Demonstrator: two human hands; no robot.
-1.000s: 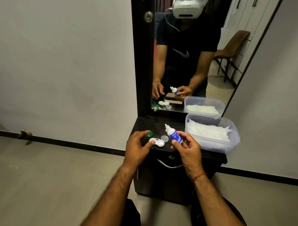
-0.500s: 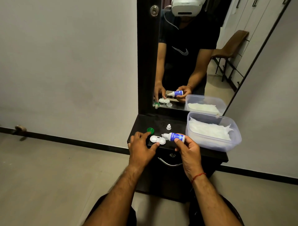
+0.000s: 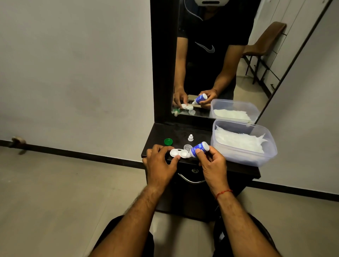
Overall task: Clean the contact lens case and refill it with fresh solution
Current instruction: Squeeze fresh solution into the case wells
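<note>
Contact lens case — white, both wells uncapped, at the front edge of the dark vanity top. The left hand pinches its left end, thumb on the near rim and forefinger curled over the far side.

Solution bottle — tilted nozzle-down toward the right well, held by the right hand, whose thumb and curled fingers clamp round it. The nozzle tip merges with the white case, so contact and flow cannot be told. The label is unreadable.

Green cap, clear cap and white bottle cap lie just behind.

Unreadable: bottle label; headset cropped at top.
</note>
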